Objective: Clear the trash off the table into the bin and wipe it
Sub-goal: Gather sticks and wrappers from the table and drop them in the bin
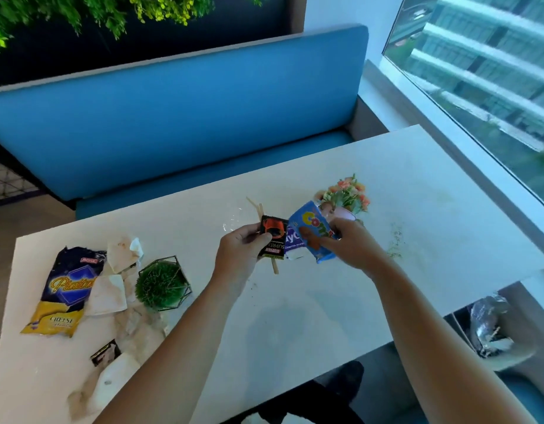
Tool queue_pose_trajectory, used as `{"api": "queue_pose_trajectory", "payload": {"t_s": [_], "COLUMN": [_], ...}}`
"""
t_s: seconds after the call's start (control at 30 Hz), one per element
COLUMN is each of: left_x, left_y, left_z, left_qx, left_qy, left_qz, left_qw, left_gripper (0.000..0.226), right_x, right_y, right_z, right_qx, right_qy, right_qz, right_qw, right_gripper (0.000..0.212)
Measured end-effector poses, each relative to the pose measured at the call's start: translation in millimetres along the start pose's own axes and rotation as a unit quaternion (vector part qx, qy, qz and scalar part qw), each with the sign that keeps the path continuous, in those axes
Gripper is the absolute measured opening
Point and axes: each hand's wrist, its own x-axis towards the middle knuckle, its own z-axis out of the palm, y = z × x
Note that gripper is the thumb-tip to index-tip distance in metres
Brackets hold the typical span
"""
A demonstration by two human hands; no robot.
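My left hand (243,249) pinches a black coffee sachet (272,237) together with wooden stir sticks (260,211) above the white table (295,316). My right hand (350,243) grips a blue snack wrapper (313,231), and a purple-and-white wrapper (293,244) sits between the two hands. At the table's left lie a dark blue and yellow chip bag (64,292), stained tissues (114,286), a small black wrapper (105,351) and a crumpled napkin (111,381). The bin (491,328), lined with a silvery bag, stands below the table's right edge.
A green ball plant in a wire holder (162,284) stands left of my hands. A small flower pot (345,198) stands just behind my right hand. Green crumbs (396,243) speckle the table to the right. A blue bench (172,117) runs behind the table, with a window at right.
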Motion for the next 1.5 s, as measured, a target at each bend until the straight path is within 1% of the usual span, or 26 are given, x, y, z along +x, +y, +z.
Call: {"api": "queue_pose_trajectory", "payload": {"t_s": [0.1,0.23,0.33,0.47,0.57,0.7,0.77,0.87,1.03,1.13,1.17,1.23,1.33,1.4,1.47,1.5], "left_x": [-8,-23,-34,-52,-65,-75,-80,-82,-72,-55,-48,-32,-10,1,9,13], "left_y": [-14,-39,-63,-93,-114,-151,-170,-203,-271,-310,-321,-343,-376,-393,-409,-417], "left_z": [53,139,207,288,338,400,428,468,522,550,559,575,595,606,615,618], "left_qx": [0.006,0.029,0.058,0.1,0.142,0.207,0.261,0.34,0.425,0.469,0.48,0.501,0.546,0.573,0.584,0.581], "left_qy": [-0.011,-0.026,-0.057,-0.103,-0.141,-0.15,-0.159,-0.2,-0.278,-0.29,-0.288,-0.285,-0.28,-0.282,-0.294,-0.301], "left_qz": [-0.001,0.0,-0.005,-0.022,-0.03,-0.01,0.015,0.054,0.045,0.039,0.036,0.036,0.051,0.058,0.057,0.055], "left_qw": [1.0,0.999,0.997,0.989,0.979,0.967,0.952,0.917,0.86,0.833,0.828,0.817,0.788,0.767,0.755,0.755], "left_gripper": [0.022,0.019,0.019,0.021,0.021,0.02,0.027,0.033,0.028,0.029,0.029,0.027,0.024,0.018,0.012,0.01], "right_x": [-22,-53,-75,-108,-133,-160,-172,-182,-173,-155,-148,-135,-115,-103,-94,-90], "right_y": [37,95,146,217,271,346,383,437,514,549,560,576,595,606,616,621], "right_z": [-31,-80,-114,-148,-163,-171,-171,-165,-150,-140,-138,-134,-126,-117,-108,-104], "right_qx": [-0.017,0.002,0.012,0.051,0.086,0.139,0.164,0.178,0.197,0.205,0.203,0.186,0.148,0.1,0.024,-0.006], "right_qy": [0.031,0.062,0.088,0.125,0.17,0.205,0.225,0.241,0.236,0.233,0.239,0.243,0.248,0.251,0.219,0.2], "right_qz": [0.005,0.019,0.033,0.083,0.136,0.212,0.245,0.3,0.357,0.383,0.386,0.379,0.371,0.363,0.353,0.347], "right_qw": [0.999,0.998,0.996,0.987,0.972,0.946,0.928,0.905,0.882,0.87,0.868,0.873,0.882,0.892,0.909,0.916], "right_gripper": [0.026,0.024,0.009,0.007,0.009,0.011,0.013,0.01,0.012,0.004,0.005,0.009,0.012,0.018,0.028,0.03]}}
